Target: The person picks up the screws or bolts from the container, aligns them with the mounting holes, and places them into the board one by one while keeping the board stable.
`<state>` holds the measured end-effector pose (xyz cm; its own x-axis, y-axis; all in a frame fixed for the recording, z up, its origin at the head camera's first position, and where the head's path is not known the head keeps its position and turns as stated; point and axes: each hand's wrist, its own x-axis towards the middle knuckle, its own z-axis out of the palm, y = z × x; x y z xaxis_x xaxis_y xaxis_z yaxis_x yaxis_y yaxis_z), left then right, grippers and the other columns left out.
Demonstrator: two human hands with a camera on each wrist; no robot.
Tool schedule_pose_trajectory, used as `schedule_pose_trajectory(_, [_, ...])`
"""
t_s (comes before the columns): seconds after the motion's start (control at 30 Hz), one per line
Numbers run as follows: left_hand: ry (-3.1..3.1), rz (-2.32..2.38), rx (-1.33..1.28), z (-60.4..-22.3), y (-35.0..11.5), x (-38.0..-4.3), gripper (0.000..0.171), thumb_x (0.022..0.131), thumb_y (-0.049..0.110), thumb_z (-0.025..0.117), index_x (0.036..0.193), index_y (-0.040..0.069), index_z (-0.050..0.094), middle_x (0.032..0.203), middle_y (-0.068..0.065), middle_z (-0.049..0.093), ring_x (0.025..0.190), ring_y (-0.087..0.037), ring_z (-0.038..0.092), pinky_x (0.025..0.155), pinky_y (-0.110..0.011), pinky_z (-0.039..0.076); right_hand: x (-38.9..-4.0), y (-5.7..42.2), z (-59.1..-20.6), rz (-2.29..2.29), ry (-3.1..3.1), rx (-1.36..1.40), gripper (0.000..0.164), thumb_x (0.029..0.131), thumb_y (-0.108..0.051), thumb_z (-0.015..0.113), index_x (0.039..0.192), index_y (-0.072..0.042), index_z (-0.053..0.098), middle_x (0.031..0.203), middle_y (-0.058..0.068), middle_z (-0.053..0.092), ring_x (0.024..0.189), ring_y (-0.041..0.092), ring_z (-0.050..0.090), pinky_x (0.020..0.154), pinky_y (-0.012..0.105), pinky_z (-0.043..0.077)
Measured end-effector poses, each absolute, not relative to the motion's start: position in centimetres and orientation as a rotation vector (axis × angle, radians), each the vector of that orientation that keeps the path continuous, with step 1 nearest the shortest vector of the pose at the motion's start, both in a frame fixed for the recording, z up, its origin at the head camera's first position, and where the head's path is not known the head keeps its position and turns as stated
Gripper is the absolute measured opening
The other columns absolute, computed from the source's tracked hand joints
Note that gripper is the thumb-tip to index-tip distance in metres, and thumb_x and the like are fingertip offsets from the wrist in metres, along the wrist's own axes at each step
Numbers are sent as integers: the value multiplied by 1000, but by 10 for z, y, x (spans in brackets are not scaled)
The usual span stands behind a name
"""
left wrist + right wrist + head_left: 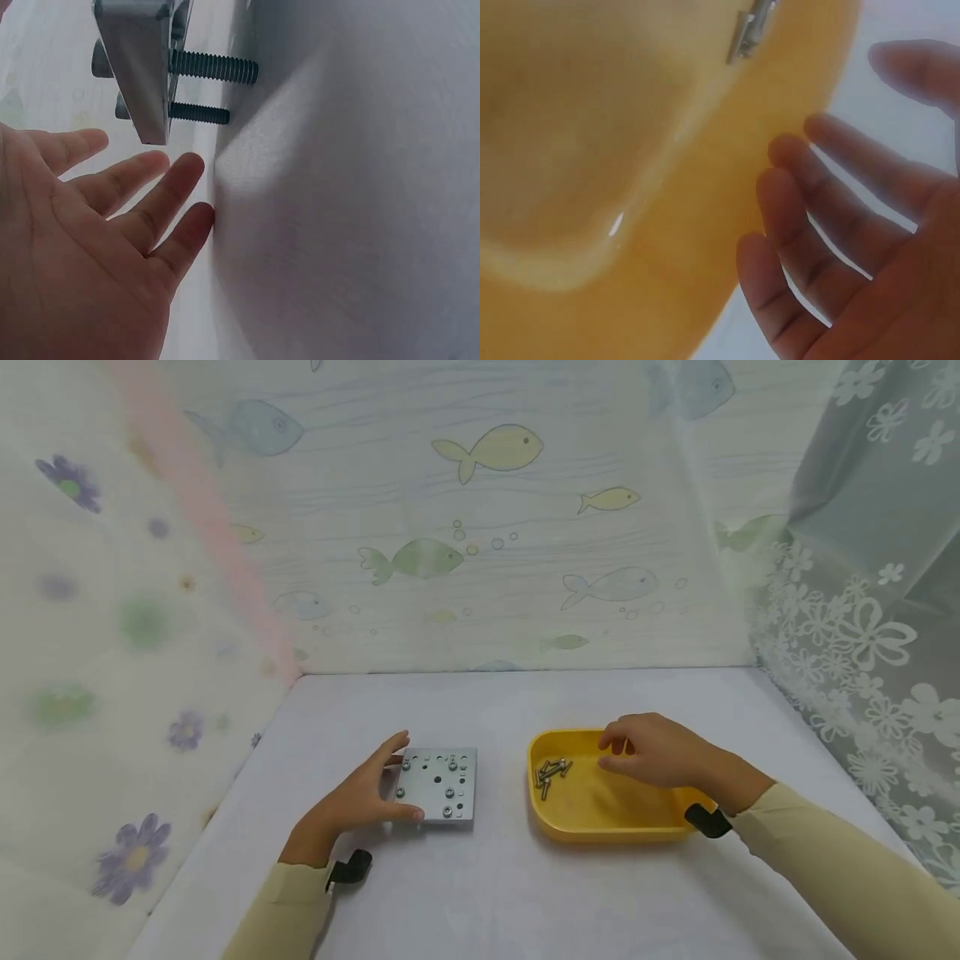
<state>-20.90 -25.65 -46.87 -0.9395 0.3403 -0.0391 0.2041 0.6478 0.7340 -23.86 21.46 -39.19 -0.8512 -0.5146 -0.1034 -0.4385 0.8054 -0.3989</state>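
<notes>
A square metal plate [427, 782] with drilled holes lies on the white table, several socket-head screws standing in it. In the left wrist view, two threaded screws [214, 67] stick out beneath the plate [139, 64]. My left hand [362, 795] spans the plate's left side, its thumb at the front edge and its fingers spread and loosely extended. Over the right part of a yellow tray [600, 836] hovers my right hand [663, 752], fingers relaxed and slightly bent, with nothing seen in them. Several loose screws [552, 770] lie at the tray's left end.
A white cloth [495, 893] covers the table. Behind it hangs a fish-print curtain [480, 552], with a flowered sheet [112, 693] at the left and a lace-patterned one [862, 635] at the right. Dark bands with small black blocks [351, 867] sit at both wrists.
</notes>
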Motion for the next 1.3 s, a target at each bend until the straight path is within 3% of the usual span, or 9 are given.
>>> schedule_pose_trajectory(0.23, [2609, 1294, 556, -477, -268, -213, 132, 63, 46, 99, 165, 34, 16, 170, 2, 29, 150, -30, 39, 123, -65, 20, -253, 210, -395, -693, 2642, -764, 24, 97, -28, 73, 116, -14, 75, 94, -6, 69, 87, 16, 60, 76, 31, 54])
schedule_pose_trajectory(0.53, [2559, 1330, 616, -483, -278, -216, 131, 63, 38, 100, 164, 40, 16, 169, 6, 31, 147, -31, 39, 122, -67, 19, -264, 199, -403, -745, 2551, -735, 26, 97, -21, 73, 120, -11, 76, 94, 0, 74, 83, 16, 63, 75, 31, 55])
schedule_pose_trajectory(0.83, [2512, 1341, 570, -486, -280, -218, 133, 59, 37, 101, 163, 44, 19, 168, 14, 30, 154, -27, 30, 125, -64, 14, -277, 189, -416, -761, 2525, -726, 26, 96, -21, 74, 121, -13, 78, 92, -1, 76, 80, 14, 64, 70, 30, 55])
schedule_pose_trajectory(1.07, [2453, 1366, 588, -486, -280, -216, 135, 59, 33, 101, 165, 37, 18, 171, 6, 25, 157, -34, 23, 124, -68, 9, -281, 180, -427, -780, 2510, -707, 24, 92, -21, 78, 116, -17, 80, 91, -5, 75, 78, 13, 63, 69, 30, 54])
schedule_pose_trajectory(1.3, [2452, 1357, 579, -486, -280, -214, 135, 59, 34, 101, 166, 33, 19, 170, 10, 25, 157, -31, 23, 124, -67, 10, -281, 173, -435, -810, 2487, -667, 19, 91, -20, 79, 110, -16, 81, 89, -3, 76, 75, 13, 64, 69, 30, 55])
